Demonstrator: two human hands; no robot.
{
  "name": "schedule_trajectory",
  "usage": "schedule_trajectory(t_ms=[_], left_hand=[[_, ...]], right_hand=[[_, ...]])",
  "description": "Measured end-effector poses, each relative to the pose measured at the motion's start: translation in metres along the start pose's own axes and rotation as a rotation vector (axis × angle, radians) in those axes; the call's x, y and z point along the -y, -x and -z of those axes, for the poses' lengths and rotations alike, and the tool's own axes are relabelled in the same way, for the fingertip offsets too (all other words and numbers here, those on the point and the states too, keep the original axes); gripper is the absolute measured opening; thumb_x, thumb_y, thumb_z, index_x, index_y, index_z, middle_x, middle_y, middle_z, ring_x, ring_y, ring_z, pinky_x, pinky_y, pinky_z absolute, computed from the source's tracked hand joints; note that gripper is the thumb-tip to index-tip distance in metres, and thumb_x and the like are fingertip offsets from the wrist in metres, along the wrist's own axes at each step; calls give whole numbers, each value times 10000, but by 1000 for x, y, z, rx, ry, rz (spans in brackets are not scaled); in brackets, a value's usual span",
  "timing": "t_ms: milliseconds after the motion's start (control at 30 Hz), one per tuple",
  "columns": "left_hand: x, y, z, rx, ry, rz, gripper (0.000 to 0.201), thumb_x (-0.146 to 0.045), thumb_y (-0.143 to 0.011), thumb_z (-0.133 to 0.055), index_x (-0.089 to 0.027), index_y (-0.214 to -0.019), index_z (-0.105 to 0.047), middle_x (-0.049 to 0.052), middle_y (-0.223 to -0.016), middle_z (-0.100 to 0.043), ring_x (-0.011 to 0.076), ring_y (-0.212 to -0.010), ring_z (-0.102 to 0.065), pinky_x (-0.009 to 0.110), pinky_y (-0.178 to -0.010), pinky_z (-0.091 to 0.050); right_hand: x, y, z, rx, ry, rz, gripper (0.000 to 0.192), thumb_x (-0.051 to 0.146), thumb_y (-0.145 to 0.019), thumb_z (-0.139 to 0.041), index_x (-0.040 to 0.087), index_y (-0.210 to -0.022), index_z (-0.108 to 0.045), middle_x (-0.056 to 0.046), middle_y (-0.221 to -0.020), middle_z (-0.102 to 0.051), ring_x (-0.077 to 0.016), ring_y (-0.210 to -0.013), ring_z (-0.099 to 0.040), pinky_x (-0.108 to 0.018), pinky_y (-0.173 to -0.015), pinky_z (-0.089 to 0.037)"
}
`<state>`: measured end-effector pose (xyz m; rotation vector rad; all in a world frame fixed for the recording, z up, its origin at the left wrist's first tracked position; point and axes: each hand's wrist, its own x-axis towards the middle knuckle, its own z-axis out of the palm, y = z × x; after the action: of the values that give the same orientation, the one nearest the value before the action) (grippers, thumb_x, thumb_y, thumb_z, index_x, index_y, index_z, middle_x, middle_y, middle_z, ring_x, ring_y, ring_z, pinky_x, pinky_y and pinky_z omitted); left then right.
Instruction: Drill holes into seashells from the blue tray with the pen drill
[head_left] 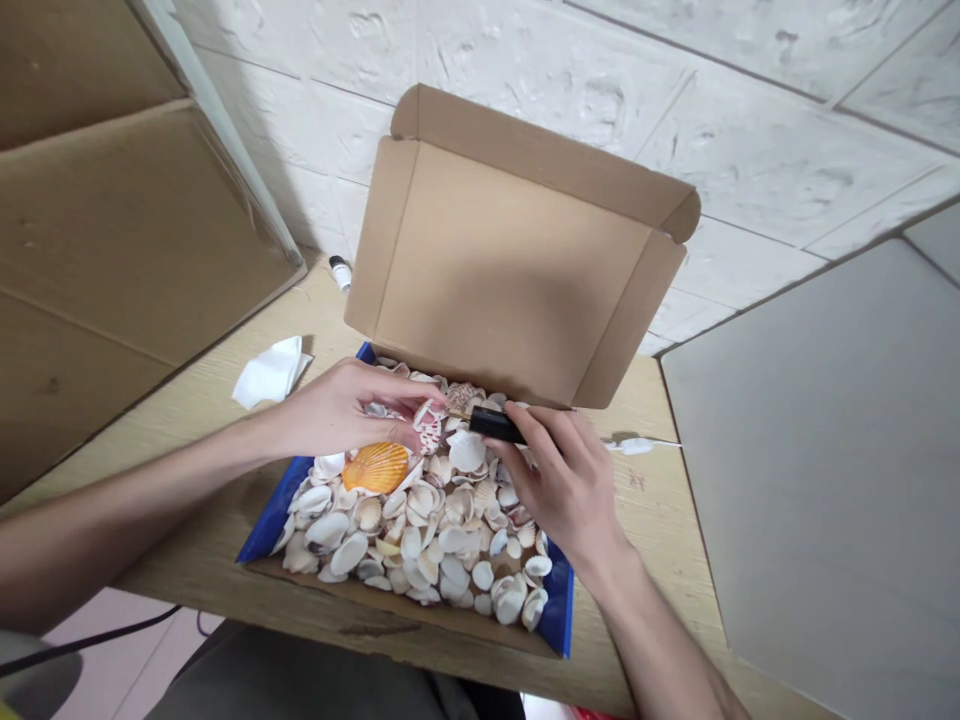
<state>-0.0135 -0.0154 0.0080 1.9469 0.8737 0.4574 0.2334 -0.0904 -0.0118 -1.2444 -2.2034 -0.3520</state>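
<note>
Shell (429, 425) amid heaped shells (420, 540); box lid (510, 270) behind.

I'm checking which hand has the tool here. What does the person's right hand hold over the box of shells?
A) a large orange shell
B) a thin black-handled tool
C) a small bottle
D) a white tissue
B: the right hand grips a black-handled tool whose tip points at a small red-and-white shell held by the left hand; the orange shell lies in the box.

The head camera looks steeply down, close over the box (420, 520) on the table (660, 500).
</note>
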Motion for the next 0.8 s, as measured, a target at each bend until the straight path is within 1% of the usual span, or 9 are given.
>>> schedule_trajectory(t_ms=[100,167,300,367,467,567,667,800], left_hand=[[2,1,-2,13,-95,-59,344,-261,-790,-713,-217,-1130,-726,32,-978,-757,159,-857,-682,208,-806,-495],[2,1,-3,28,-127,-108,334,-257,-795,-723,-233,-1128,-728,36,-985,-760,160,-864,-678,218,-817,-490],[1,2,-4,49,-102,-182,321,-208,-815,-718,-159,-1132,-721,78,-969,-757,144,-808,-661,213,-774,-483],[0,2,-3,67,-98,-194,357,-192,-786,-751,-142,-1138,-715,69,-915,-757,131,-774,-646,196,-736,-474],[-2,3,-1,88,-97,-168,412,-180,-768,-768,-160,-1173,-695,45,-895,-757,111,-722,-622,173,-669,-459],[-5,4,1,92,-105,-116,426,-177,-781,-754,-175,-1200,-678,55,-963,-758,116,-751,-630,177,-678,-460],[-6,4,1,96,-106,-77,434,-181,-784,-745,-171,-1211,-671,70,-970,-758,123,-744,-638,182,-662,-467],[-3,3,0,77,-70,-104,430,-191,-796,-731,-174,-1221,-665,63,-956,-753,115,-730,-639,176,-657,-479]], right_hand=[[3,0,-1,161,-47,56,313,307,-928,-553,70,-1125,-608,-65,-797,-683,-139,-637,-604,-263,-556,-462],[4,0,-1,207,-62,69,328,325,-941,-532,71,-1132,-608,-52,-773,-678,-128,-618,-615,-253,-530,-451],[5,0,0,212,-89,67,328,326,-944,-532,67,-1130,-611,-48,-757,-676,-129,-627,-632,-246,-539,-456],[4,-1,1,211,-105,67,329,328,-946,-529,65,-1126,-613,-47,-760,-677,-130,-627,-634,-244,-543,-458],[4,-3,3,210,-131,59,318,308,-943,-533,54,-1113,-620,-64,-775,-680,-140,-654,-648,-247,-559,-466],[4,-4,4,198,-138,56,291,274,-935,-539,49,-1098,-626,-70,-763,-677,-144,-637,-644,-256,-548,-464],[4,-4,3,190,-128,47,272,268,-939,-519,80,-1108,-619,-58,-766,-681,-149,-621,-641,-266,-531,-471],[4,-3,3,201,-122,34,276,269,-943,-505,87,-1120,-612,-53,-776,-681,-149,-622,-639,-269,-523,-475]])
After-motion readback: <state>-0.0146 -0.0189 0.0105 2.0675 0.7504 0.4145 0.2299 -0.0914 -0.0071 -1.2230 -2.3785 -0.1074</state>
